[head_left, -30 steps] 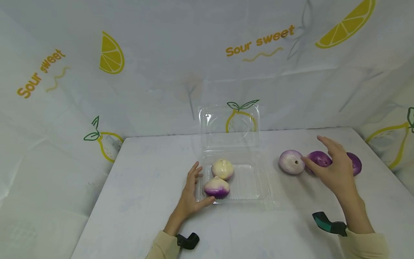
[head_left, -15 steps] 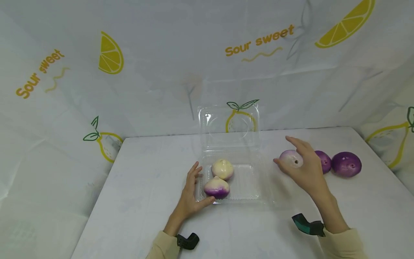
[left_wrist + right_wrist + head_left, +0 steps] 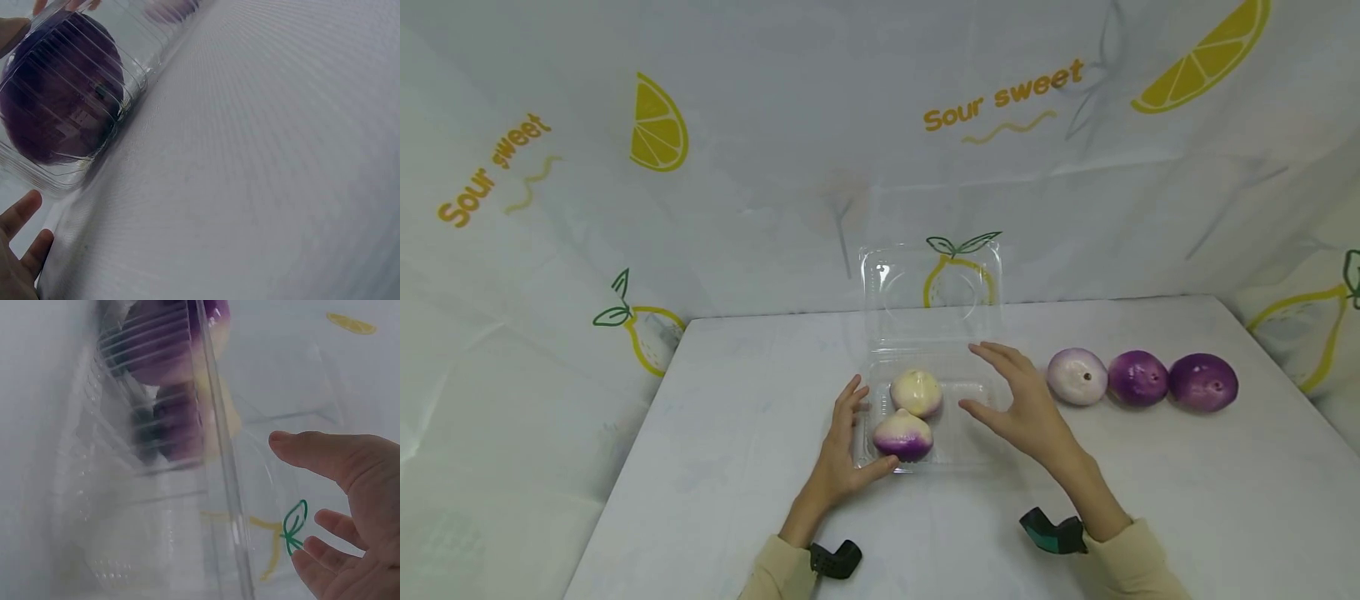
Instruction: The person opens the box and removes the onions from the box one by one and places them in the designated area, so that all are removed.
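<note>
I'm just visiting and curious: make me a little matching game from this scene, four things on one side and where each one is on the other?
Things:
1. cream bulb
2. darkest purple bulb
3. left hand
4. right hand

Places:
A. far right end of the row on the table
B. open, above the clear box, holding nothing
C. inside the box, behind the purple-bottomed bulb
D. against the box's left edge

Pairs: 1-C, 2-A, 3-D, 4-B
</note>
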The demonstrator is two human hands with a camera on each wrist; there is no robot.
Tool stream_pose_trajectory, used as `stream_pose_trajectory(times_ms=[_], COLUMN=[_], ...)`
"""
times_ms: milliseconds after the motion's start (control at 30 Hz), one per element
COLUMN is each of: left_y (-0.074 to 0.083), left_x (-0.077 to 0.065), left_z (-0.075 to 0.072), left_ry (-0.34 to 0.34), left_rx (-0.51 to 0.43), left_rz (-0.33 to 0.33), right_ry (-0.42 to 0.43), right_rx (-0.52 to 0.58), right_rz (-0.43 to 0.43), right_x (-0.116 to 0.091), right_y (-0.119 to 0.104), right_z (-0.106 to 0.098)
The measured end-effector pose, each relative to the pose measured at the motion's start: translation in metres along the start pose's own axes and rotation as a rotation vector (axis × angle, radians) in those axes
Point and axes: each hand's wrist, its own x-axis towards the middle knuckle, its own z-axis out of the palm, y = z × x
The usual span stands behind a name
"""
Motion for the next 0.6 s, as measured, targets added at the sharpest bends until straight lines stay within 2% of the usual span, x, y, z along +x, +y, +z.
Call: stream_pose_trajectory(times_ms=[267,400,600], left_y=[-0.003,-0.002,0.0], left_x=[-0.001,0.0,0.0], left_z=[0.0,-0.001,-0.002], left_ry=[0.005,0.006,0.001], left_rx=[0.011,0.01,0.006], left_rz=[0.014,0.016,0.002], right_ry=[-0.16,-0.192,-0.196], right_rx=[-0.003,-0.007,-0.021], right_rz=[0.0,-0.018,-0.067], right_x=[0.002,0.004,0.005], right_y=[-0.008,-0.009,-0.008], right_z=[0.021,0.028,0.038])
